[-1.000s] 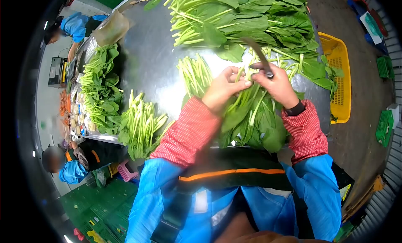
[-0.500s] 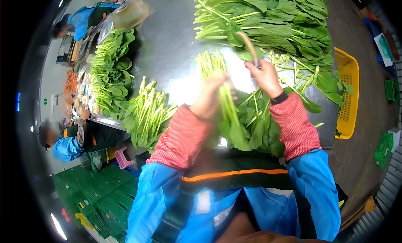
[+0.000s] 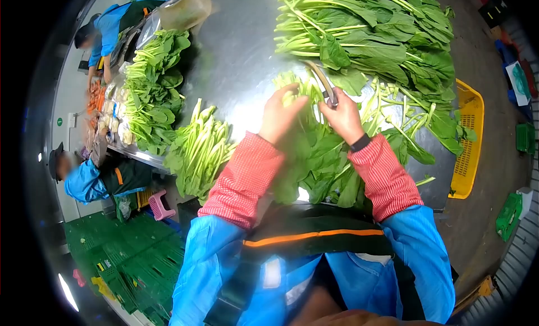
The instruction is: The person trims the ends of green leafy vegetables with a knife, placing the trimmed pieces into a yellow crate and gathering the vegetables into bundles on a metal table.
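Note:
My left hand (image 3: 281,114) is closed round a bunch of leafy greens (image 3: 306,149), its pale stem ends pointing away from me and its leaves hanging toward my apron; part of it is blurred. My right hand (image 3: 345,119) grips a curved knife (image 3: 320,78), the blade pointing up and left beside the stem ends. Loose leaves and stems (image 3: 387,104) lie to the right of my right hand. Beyond both hands is a large pile of leafy greens (image 3: 370,37). A smaller heap of greens (image 3: 202,149) lies left of my left sleeve.
Another row of greens (image 3: 149,96) lines the left of the metal table (image 3: 230,51). A yellow crate (image 3: 469,141) stands off the right edge. Two people in blue (image 3: 87,180) work at the left. Green crates (image 3: 118,253) and a pink stool (image 3: 161,205) are on the floor.
My right hand has moved left, bringing the knife close to the stem ends. My left hand has shifted slightly up on the bunch, and the whole view has turned a little.

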### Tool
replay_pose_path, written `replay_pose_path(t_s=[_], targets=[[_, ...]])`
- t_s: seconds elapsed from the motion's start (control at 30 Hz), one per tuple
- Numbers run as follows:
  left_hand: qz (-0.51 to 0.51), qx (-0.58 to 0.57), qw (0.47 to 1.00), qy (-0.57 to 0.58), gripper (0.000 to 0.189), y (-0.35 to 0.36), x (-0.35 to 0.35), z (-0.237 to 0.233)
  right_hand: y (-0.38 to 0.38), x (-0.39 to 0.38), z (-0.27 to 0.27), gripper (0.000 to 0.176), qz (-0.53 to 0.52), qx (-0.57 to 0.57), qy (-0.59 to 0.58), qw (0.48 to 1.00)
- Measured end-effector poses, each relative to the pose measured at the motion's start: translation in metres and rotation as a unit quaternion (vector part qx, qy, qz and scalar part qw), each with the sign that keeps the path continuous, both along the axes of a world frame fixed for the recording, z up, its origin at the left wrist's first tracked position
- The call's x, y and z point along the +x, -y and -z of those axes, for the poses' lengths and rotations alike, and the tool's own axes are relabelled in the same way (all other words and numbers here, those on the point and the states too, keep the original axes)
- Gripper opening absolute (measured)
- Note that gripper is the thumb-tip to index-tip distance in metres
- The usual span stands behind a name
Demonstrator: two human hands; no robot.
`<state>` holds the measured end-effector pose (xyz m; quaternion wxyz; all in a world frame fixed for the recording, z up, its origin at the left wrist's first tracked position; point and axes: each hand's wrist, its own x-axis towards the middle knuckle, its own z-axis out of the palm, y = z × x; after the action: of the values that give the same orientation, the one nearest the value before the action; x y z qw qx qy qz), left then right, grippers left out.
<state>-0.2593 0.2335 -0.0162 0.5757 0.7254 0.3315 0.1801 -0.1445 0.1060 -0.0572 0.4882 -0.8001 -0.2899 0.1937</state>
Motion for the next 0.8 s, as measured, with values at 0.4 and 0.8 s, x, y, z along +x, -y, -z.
replay_pose_path(t_s=[0.4, 0.8], targets=[[0.199, -0.13, 0.971, -0.007, 0.025, 0.046, 0.044, -0.045, 0.088, 0.038, -0.064, 0.006, 0.014, 0.016, 0.374, 0.927], [0.227, -0.242, 0.943, 0.025, 0.034, 0.064, 0.046, -0.057, 0.111, 0.046, -0.068, 0.026, -0.037, 0.184, -0.038, 0.981]])
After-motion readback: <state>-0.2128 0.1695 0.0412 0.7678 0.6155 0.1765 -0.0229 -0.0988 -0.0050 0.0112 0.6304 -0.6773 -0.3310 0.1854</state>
